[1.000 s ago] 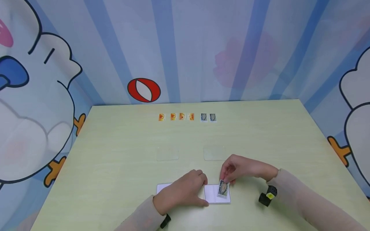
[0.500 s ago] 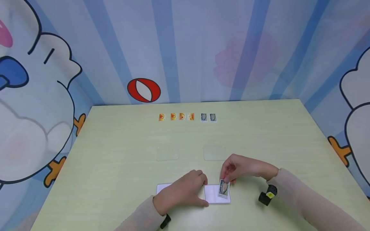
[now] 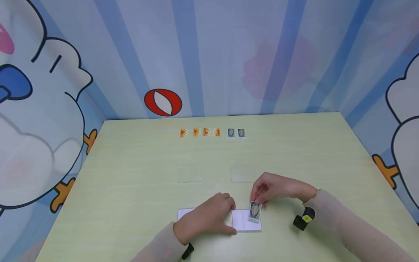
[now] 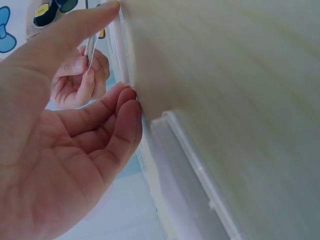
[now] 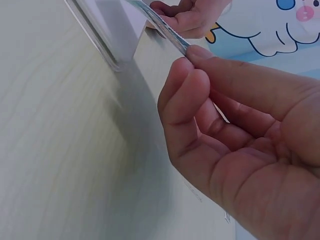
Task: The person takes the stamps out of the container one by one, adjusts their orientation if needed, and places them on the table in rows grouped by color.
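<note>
In the head view my right hand (image 3: 278,187) pinches a small picture card (image 3: 254,211) by its top edge, between thumb and fingertips. The card has a dark picture with a pale border. It is tilted over the right end of a flat white box (image 3: 240,222); edge-on in the right wrist view, the card (image 5: 162,25) looks thin. My left hand (image 3: 207,216) spans that box's left end, thumb at the near edge and fingers at the far edge. Under my left wrist lies a second white box (image 3: 184,212), mostly hidden by the hand.
Two clear rectangular lids or plates, one on the left (image 3: 190,174) and one on the right (image 3: 242,173), lie beyond the boxes. Near the table's back edge stand several orange cards (image 3: 206,132) and two dark cards (image 3: 236,133) in a row. A patterned backdrop rises behind.
My right hand has shifted slightly up and to the right, carrying the card with it. My left hand and the white boxes stay in place.
</note>
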The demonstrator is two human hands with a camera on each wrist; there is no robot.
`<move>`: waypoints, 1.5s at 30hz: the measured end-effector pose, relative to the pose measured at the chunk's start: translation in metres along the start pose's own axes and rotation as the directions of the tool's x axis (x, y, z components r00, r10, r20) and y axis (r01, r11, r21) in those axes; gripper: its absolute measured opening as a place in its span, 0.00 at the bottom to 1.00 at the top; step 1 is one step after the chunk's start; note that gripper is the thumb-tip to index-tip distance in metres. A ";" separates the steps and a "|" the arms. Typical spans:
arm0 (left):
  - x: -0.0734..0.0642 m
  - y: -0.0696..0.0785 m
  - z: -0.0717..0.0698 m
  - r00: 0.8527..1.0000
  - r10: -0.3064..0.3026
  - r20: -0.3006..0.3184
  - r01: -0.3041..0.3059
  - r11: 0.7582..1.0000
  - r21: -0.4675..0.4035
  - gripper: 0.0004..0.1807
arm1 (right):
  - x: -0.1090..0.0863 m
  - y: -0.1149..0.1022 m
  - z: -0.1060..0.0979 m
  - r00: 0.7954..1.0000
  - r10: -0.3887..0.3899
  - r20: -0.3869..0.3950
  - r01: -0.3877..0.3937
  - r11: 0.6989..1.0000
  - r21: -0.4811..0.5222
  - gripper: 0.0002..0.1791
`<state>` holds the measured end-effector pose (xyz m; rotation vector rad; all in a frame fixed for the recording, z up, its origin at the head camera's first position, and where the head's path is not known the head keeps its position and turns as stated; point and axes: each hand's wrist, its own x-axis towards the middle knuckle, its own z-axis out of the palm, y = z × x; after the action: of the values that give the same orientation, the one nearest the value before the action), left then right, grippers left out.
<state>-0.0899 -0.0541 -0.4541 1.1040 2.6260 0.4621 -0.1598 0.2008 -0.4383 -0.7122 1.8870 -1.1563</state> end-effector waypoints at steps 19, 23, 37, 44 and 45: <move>-0.001 0.001 -0.003 1.000 -0.003 0.014 0.003 1.000 0.005 0.29 | -0.001 0.000 -0.013 1.000 0.017 -0.011 -0.017 1.000 -0.013 0.04; 0.000 0.001 -0.002 1.000 0.001 0.008 -0.001 1.000 0.009 0.29 | -0.001 0.000 -0.016 0.999 0.037 -0.021 -0.037 0.999 -0.007 0.04; 0.000 0.000 -0.002 1.000 -0.006 0.016 0.006 1.000 0.006 0.29 | -0.002 -0.001 -0.032 0.999 0.037 -0.033 -0.037 0.999 -0.011 0.05; 0.000 0.001 -0.002 1.000 -0.009 0.020 0.009 1.000 0.008 0.29 | -0.002 0.001 -0.041 0.998 0.049 -0.034 -0.049 0.999 -0.002 0.05; 0.000 0.001 -0.002 1.000 -0.011 0.022 0.010 1.000 0.009 0.29 | -0.002 0.001 -0.041 0.998 0.053 -0.034 -0.053 0.999 0.000 0.05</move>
<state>-0.0898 -0.0541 -0.4521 1.0911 2.6163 0.4348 -0.1939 0.2221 -0.4278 -0.6429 1.9235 -1.1415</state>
